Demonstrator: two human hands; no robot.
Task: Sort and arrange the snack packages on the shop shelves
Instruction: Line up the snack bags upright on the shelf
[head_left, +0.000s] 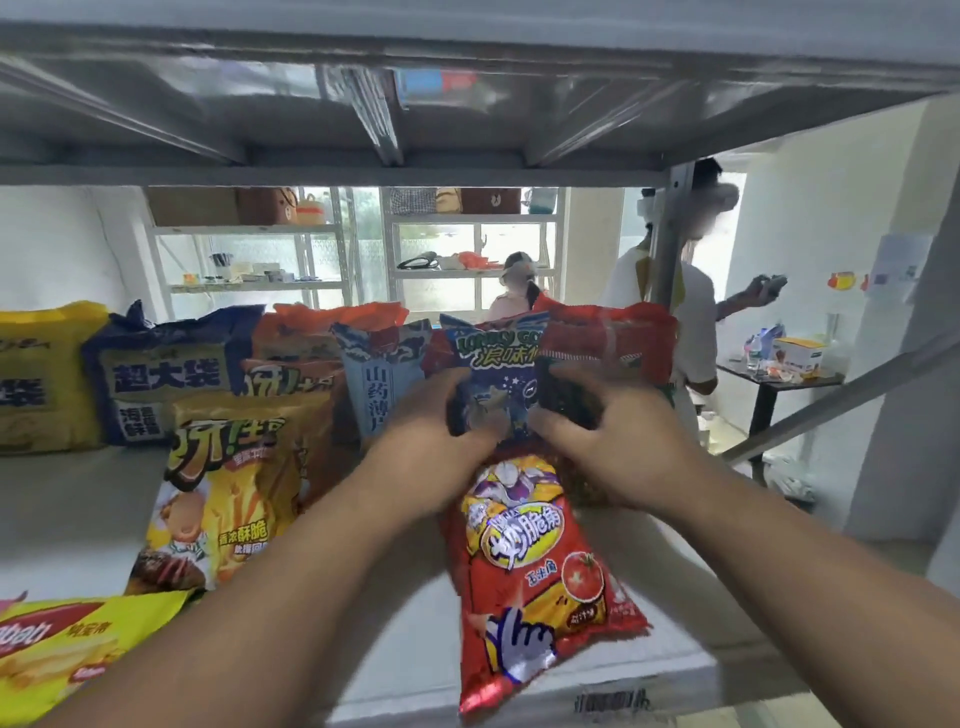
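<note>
Both my hands reach into the white shelf (78, 514). My left hand (431, 436) grips the lower left of an upright blue snack bag (493, 374) with green lettering. My right hand (597, 431) grips the lower part of a red snack bag (608, 338) standing just right of the blue one. Below my hands a red corn-snack bag (535, 571) with a tomato picture lies flat, reaching the shelf's front edge. A yellow-orange bag (223, 493) stands to the left.
Along the back stand a yellow bag (41, 379), a dark blue bag (166, 374), orange bags (296, 353) and a pale blue bag (379, 369). A yellow packet (67, 644) lies front left. The upper shelf (467, 104) hangs low overhead. Two people stand behind the rack.
</note>
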